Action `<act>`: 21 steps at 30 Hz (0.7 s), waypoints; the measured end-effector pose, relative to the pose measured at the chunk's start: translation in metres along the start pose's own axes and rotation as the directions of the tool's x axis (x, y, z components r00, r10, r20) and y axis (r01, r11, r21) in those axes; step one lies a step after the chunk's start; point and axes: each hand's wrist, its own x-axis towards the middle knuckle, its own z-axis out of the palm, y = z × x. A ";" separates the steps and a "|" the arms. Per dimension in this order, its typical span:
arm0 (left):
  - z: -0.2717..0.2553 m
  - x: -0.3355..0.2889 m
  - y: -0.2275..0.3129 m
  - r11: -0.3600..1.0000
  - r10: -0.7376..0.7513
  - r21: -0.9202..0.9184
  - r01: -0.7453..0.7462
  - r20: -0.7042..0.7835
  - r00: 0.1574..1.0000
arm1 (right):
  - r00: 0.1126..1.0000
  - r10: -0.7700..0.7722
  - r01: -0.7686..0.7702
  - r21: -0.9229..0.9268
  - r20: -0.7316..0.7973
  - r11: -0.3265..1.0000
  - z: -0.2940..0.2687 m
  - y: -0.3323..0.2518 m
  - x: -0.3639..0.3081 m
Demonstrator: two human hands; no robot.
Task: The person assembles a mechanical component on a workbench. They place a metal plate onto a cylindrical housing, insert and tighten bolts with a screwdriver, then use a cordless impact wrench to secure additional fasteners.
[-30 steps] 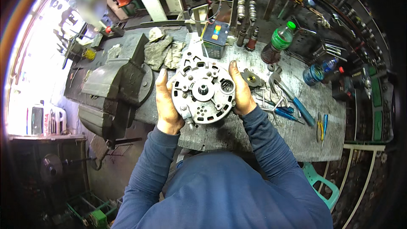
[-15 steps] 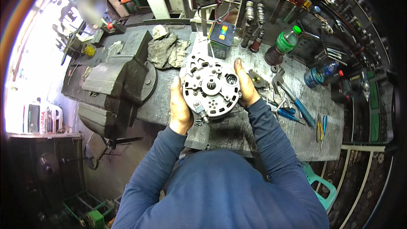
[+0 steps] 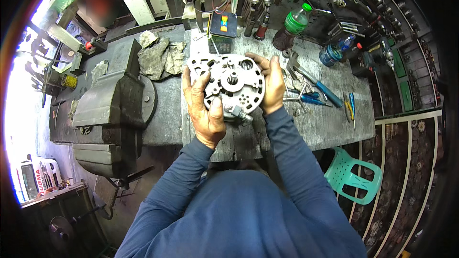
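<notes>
A round silver alternator point(image 3: 245, 96), with slotted vents and a toothed shaft at its centre, is held between my two hands above the workbench point(image 3: 306, 136). Its vented face is turned up towards me. My left hand point(image 3: 204, 114) grips the left side, with the thumb and some fingertips lying over the face. Against the right rim my right hand point(image 3: 273, 86) presses, thumb up and fingers partly hidden behind the housing. A small metal fitting point(image 3: 240, 113) sticks out at the alternator's near edge.
Left stands a big bench vise point(image 3: 107, 114), with grey rags point(image 3: 162, 59) behind it. Rightward lie a blue-handled hammer point(image 3: 327, 93), pliers point(image 3: 347, 109) and a thin screwdriver point(image 3: 353, 110). A green-capped bottle point(image 3: 295, 23) stands farther back. A green plastic chair point(image 3: 342, 177) sits below right.
My left fingers have moved from the rim onto the alternator's face. The alternator has tilted and turned a little in my hands. The whole view has shifted, showing more of the chair.
</notes>
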 end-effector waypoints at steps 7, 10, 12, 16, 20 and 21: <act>0.006 -0.004 -0.006 0.997 -0.030 -0.075 0.029 -0.015 0.999 | 0.886 -0.370 0.440 -0.754 0.278 0.487 -0.007 0.031 -0.103; 0.008 -0.005 -0.012 0.997 -0.015 -0.081 0.012 -0.034 0.999 | 0.884 -0.167 0.465 -0.850 0.436 0.248 -0.044 0.030 -0.146; 0.009 -0.008 -0.012 0.995 -0.030 -0.094 0.027 -0.035 0.999 | 0.901 -0.059 0.433 -0.894 0.429 0.118 -0.086 0.015 -0.150; 0.013 -0.015 -0.010 0.974 -0.114 -0.209 0.092 -0.093 0.989 | 0.943 0.163 0.297 -0.955 0.292 -0.008 -0.148 0.016 -0.126; 0.018 -0.018 -0.008 0.965 -0.145 -0.237 0.115 -0.114 0.983 | 0.844 0.276 0.456 -0.886 0.460 0.084 -0.156 0.052 -0.097; 0.016 -0.020 -0.007 0.969 -0.146 -0.218 0.115 -0.132 0.980 | 0.836 0.253 0.481 -0.872 0.487 0.088 -0.155 0.060 -0.092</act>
